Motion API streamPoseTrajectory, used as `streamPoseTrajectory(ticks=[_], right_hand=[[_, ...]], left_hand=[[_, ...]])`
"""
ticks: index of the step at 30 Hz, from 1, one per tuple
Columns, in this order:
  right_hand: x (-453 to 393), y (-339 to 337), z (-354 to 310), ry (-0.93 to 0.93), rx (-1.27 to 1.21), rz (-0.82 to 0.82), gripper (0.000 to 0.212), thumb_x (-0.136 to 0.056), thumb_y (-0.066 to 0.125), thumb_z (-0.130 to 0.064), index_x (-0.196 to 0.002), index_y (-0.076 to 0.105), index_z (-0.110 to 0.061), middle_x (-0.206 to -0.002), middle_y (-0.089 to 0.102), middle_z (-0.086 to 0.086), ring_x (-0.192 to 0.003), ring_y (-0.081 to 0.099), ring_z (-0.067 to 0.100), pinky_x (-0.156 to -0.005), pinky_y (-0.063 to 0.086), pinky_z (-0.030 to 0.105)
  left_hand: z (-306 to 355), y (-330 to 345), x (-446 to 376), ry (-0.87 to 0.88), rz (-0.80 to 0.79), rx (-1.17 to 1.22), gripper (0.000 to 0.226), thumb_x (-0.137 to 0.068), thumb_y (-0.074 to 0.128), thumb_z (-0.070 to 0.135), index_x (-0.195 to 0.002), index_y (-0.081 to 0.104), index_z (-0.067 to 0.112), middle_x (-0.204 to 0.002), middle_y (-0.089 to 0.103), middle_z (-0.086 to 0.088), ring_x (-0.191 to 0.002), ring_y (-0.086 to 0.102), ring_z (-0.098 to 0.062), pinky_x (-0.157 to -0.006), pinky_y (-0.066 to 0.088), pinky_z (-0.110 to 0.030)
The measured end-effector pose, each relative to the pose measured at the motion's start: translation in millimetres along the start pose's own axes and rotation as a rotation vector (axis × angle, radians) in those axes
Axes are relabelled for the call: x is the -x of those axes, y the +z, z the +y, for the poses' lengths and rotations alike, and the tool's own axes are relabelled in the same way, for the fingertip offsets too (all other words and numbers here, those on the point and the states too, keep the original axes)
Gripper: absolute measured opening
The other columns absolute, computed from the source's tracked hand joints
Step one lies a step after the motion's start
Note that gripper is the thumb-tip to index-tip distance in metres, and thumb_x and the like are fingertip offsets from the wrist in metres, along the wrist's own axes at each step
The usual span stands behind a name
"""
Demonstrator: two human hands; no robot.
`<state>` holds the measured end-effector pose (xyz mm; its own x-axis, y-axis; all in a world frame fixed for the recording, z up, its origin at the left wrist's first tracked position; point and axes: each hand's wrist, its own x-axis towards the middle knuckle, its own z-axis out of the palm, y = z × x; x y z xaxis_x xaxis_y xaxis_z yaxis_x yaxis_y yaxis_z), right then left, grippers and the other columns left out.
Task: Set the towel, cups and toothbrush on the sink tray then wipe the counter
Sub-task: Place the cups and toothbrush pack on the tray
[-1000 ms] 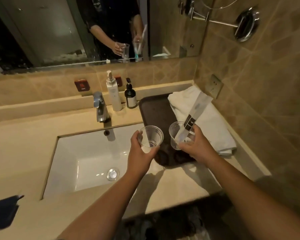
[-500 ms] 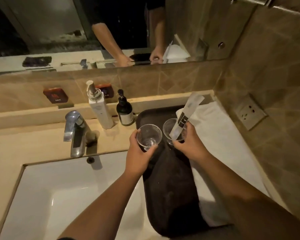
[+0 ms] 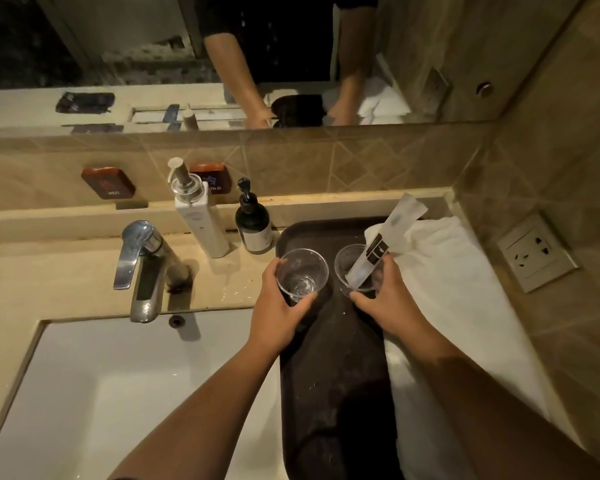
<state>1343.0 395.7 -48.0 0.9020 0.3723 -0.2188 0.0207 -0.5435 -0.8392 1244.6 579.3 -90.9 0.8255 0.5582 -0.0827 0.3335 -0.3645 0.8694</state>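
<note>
dark brown tray (image 3: 329,358) at 3 o'clock of sink, long side running front to back. white folded towel (image 3: 465,306) along tray's 3 o'clock edge. two clear cups upright over tray's 12 o'clock end: empty cup (image 3: 302,273), second cup (image 3: 355,268) holding wrapped toothbrush (image 3: 385,245) tilted toward 1 o'clock.

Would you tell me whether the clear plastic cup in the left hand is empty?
Empty: the clear plastic cup in the left hand shows its bare bottom.

Both forearms are bare to the frame's lower edge, and the mirror (image 3: 291,57) at top shows a short dark sleeve (image 3: 219,26).
</note>
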Motion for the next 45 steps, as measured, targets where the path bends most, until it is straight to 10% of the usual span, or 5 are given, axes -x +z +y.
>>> streamPoseTrajectory(ticks=[8, 19, 30, 40, 45], right_hand=[[9, -23, -17, 0.083, -0.242, 0.154, 0.071, -0.088, 0.068, -0.036, -0.146, 0.029, -0.030, -0.144, 0.041, -0.012, -0.126, 0.042, 0.006, -0.101, 0.040, 0.029], [-11, -37, -43, 0.073, -0.283, 0.440, 0.028, -0.095, 0.057, -0.030, -0.073, 0.059, -0.012, -0.068, 0.056, -0.002, -0.062, 0.048, 0.009, -0.060, 0.040, 0.026], [56, -80, -97, -0.091, -0.663, 0.234, 0.023, -0.096, 0.052, -0.027, -0.081, 0.069, -0.028, -0.085, 0.075, 0.001, -0.080, 0.071, 0.016, -0.066, 0.056, 0.025], [131, 13, -18, 0.379, -0.347, -0.129, 0.022, -0.095, 0.057, -0.024, -0.077, 0.061, -0.012, -0.063, 0.054, 0.006, -0.053, 0.054, 0.013, -0.056, 0.053, 0.030], [119, 38, 4, 0.405, -0.202, -0.073, 0.017, -0.092, 0.059, -0.018, -0.078, 0.061, -0.008, -0.070, 0.060, 0.010, -0.058, 0.058, 0.016, -0.051, 0.051, 0.030]], left_hand=[[0, 0, 0, 0.019, -0.008, 0.010, 0.089, -0.073, 0.082, 0.048, -0.140, 0.024, 0.045, -0.146, 0.045, 0.011, -0.115, 0.042, 0.002, -0.087, 0.034, -0.008], [1, -2, -1, 0.031, -0.030, 0.044, 0.094, -0.073, 0.083, 0.046, -0.143, 0.021, 0.045, -0.149, 0.042, 0.009, -0.131, 0.047, -0.016, -0.095, 0.038, -0.022], [8, -32, 15, 0.012, -0.125, 0.050, 0.115, -0.067, 0.080, 0.061, -0.150, 0.000, 0.050, -0.162, 0.018, 0.011, -0.138, 0.024, -0.004, -0.104, 0.024, -0.025], [19, -28, 169, 0.068, -0.368, -0.142, 0.047, -0.101, 0.046, 0.033, -0.146, 0.036, 0.023, -0.098, 0.060, 0.025, -0.084, 0.056, 0.014, -0.073, 0.040, -0.003], [16, -2, 179, 0.016, -0.461, -0.245, 0.035, -0.102, 0.043, 0.028, -0.137, 0.040, 0.023, -0.101, 0.068, 0.005, -0.078, 0.062, -0.009, -0.074, 0.052, -0.027]])
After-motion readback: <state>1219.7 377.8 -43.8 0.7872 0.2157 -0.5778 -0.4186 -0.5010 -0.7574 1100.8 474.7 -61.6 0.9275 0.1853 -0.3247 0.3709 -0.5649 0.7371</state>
